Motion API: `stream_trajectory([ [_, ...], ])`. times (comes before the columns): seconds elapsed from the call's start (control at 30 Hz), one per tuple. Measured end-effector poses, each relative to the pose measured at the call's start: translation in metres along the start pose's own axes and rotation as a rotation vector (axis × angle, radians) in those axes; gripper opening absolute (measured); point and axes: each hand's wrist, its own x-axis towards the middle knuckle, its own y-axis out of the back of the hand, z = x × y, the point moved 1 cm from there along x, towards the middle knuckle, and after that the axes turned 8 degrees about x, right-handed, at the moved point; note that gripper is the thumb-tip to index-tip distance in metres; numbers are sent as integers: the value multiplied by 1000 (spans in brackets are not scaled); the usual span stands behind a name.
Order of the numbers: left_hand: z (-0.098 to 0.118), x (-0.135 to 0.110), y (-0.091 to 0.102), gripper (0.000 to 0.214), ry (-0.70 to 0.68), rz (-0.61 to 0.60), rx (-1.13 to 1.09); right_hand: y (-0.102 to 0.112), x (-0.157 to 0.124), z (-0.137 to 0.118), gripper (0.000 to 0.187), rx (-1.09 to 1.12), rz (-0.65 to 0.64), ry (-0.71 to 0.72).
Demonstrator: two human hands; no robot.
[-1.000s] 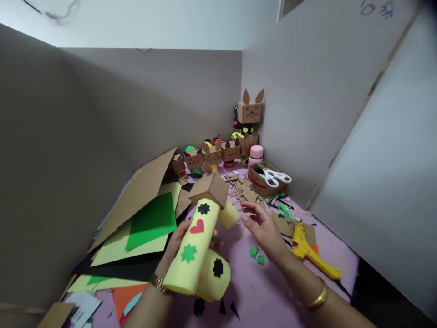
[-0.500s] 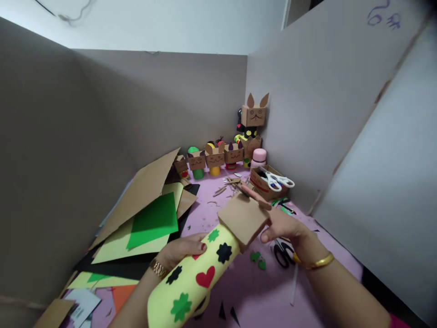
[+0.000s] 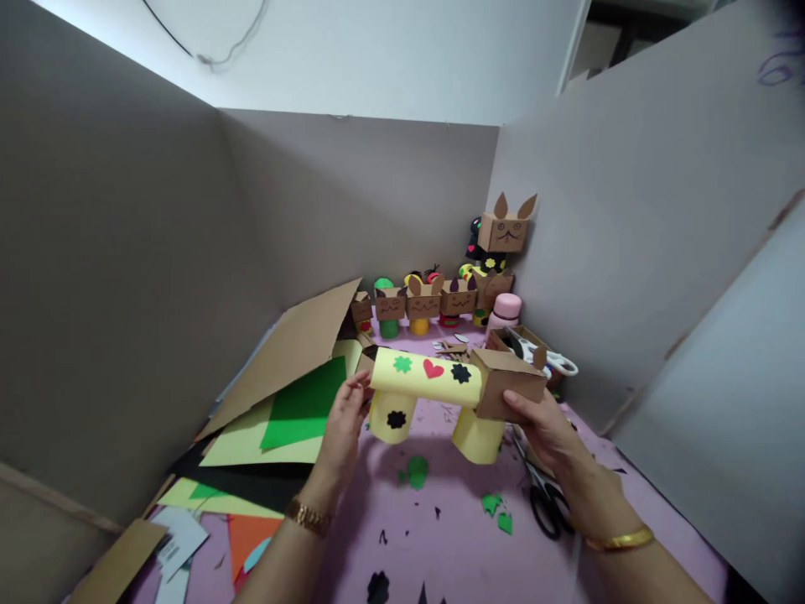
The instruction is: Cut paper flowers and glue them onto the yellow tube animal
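Note:
I hold a paper animal figure (image 3: 433,377) level above the pink table (image 3: 453,537). Its body is a yellow tube with green, red and black cut-outs, it has two short yellow tube legs, and a brown cardboard box head (image 3: 509,384) sits at its right end. My left hand (image 3: 343,424) grips the tube's left end with curled fingers. My right hand (image 3: 544,424) cups the cardboard head from below and behind.
Sheets of green, yellow and brown card (image 3: 295,394) lie at the left. A row of small cardboard-headed figures (image 3: 428,302) stands at the back, a taller one (image 3: 503,235) in the corner. White scissors (image 3: 553,361) rest on a small box, black scissors (image 3: 544,499) lie under my right wrist. Grey partition walls enclose the table.
The figure was turned from pointing away from me to lying level and crosswise, legs down. My right hand moved from touching the head to cupping it. The view shifted left.

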Motion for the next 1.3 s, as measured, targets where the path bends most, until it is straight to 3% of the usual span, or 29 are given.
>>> stream_trajectory([
  [0.13, -9, -19, -11, 47, -41, 59, 28, -2, 0, 3, 61, 35, 61, 8],
  [0.27, -13, -30, -18, 42, 222, 135, -175, 3, -3, 5, 61, 46, 42, 52],
  [0.43, -10, -34, -14, 36, 524, -25, -454, 16, -10, 8, 68, 28, 12, 84],
  [0.53, -10, -33, -11, 29, 572, -26, -476, 20, -12, 9, 70, 5, -20, 83],
  [0.7, -20, -29, -5, 17, 482, 115, -343, 10, -8, 16, 68, -98, -57, 112],
  [0.8, -33, -27, 3, 19, 365, 255, -181, 1, -2, 28, 78, -152, -18, 192],
  [0.9, -47, -29, 11, 25, 288, 300, -90, -5, 5, 43, 91, -248, -7, 251],
  [1.03, -58, -34, 14, 34, 199, 264, 39, -1, 13, 59, 97, -361, -51, 240],
  [1.2, -62, -36, 14, 27, 116, 193, 222, 5, 15, 57, 95, -321, -69, 208],
  [1.3, -58, -34, 8, 16, -16, 24, 573, 5, 15, 53, 95, -315, -56, 166],
])
